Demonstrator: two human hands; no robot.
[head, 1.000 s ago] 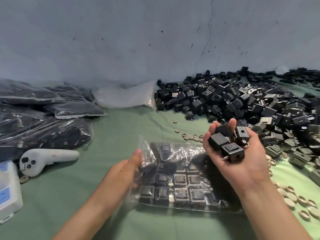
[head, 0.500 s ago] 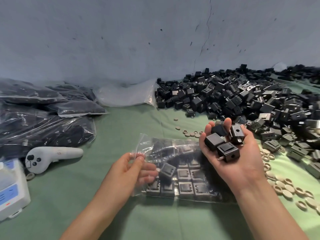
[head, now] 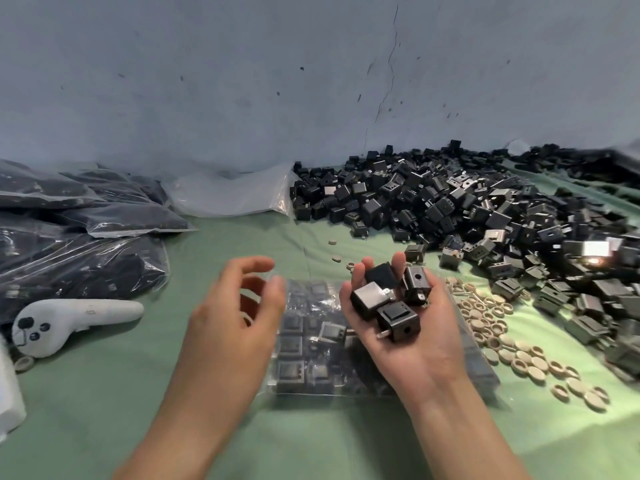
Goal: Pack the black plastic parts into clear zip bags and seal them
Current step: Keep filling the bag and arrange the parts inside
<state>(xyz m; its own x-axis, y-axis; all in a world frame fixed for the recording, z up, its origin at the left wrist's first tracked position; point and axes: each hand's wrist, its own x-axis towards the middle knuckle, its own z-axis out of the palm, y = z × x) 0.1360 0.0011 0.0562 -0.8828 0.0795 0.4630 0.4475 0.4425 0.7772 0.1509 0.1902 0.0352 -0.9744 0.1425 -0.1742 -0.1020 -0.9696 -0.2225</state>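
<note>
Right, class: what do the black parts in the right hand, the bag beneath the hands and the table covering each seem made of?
The black parts in the right hand: likely moulded plastic, semi-matte, crisp edges, soft highlights; a metal-looking pin sticks out. The bag: thin clear plastic film, glossy, creased, contents showing through. The table covering: probably cloth, matte green, softly wrinkled.

Left hand (head: 239, 317): is smearing with blur, its fingertip outlines running soft.
Clear zip bag (head: 311, 344): is lying half hidden under both hands; its mouth is not showing.
Black parts (head: 398, 317) in the right hand (head: 415, 355): the rear one is sitting mostly hidden behind the others.
Loose pile (head: 450, 209): is running off the right edge, far pieces blurring together.
Filled bags (head: 79, 244): are being cut by the left edge.
White device (head: 8, 393): is being cropped at the left edge, its kind untellable.
Beige rings (head: 498, 327): are showing too small to identify.
</note>
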